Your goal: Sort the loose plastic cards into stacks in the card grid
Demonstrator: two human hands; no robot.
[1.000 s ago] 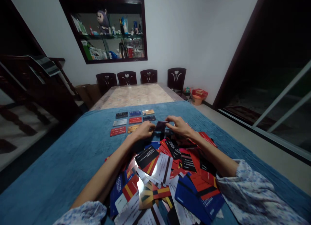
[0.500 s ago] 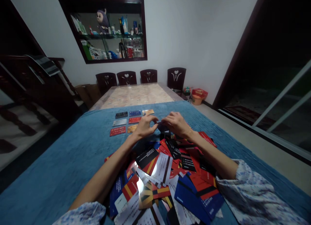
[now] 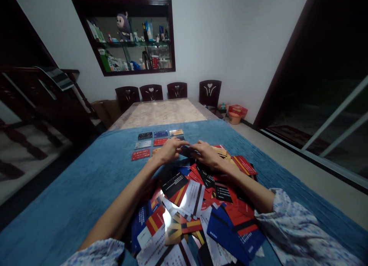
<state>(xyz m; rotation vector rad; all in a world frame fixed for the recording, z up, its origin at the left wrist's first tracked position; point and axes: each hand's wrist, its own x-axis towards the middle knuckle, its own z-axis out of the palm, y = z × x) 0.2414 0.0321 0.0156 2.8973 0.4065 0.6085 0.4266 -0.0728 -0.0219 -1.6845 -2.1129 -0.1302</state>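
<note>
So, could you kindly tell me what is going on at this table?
A person is holding a dark card between the left hand and the right hand; the fingers partly hide it. Nearer the person, a loose pile of cards lies overlapping between the forearms. Farther out and to the left, other cards lie in rows on the blue cloth, some partly hidden by the left hand.

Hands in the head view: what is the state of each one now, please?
Left hand: closed, holding a dark card.
Right hand: closed, holding the same card.
</note>
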